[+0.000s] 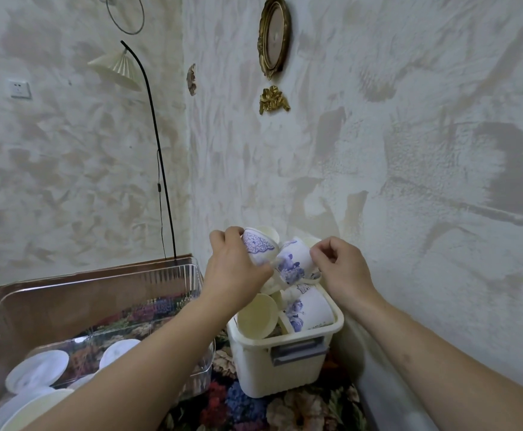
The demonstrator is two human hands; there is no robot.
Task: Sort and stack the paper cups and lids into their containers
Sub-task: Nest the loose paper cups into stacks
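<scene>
A small cream plastic bin with a grey latch handle was seen on a floral-patterned table, set against a rough, trowelled plaster wall. The bin was overfilled with paper cups heaped at all angles, their smooth conical sides printed in blue and purple, their insides plain cream.

The left hand was closed around a patterned cup at the top of the heap, thumb on the near side and fingers curled over its base. The right hand was pinched narrowly, thumb and forefinger on the edge of a floral cup lying just beside the first and touching it. Lower in the bin, another floral cup lay on its side, and a cream cup was tilted with its round mouth facing outward.

To the left, a large clear plastic tub with ribbed walls and a cut-out handle was standing beside the bin. Flat, round white lids were lying loosely in its near end, some overlapping.

On the wall, an oval gilt frame was hung above a gilt bow ornament. A thin black curved lamp with a pleated cream shade stood in the corner.
</scene>
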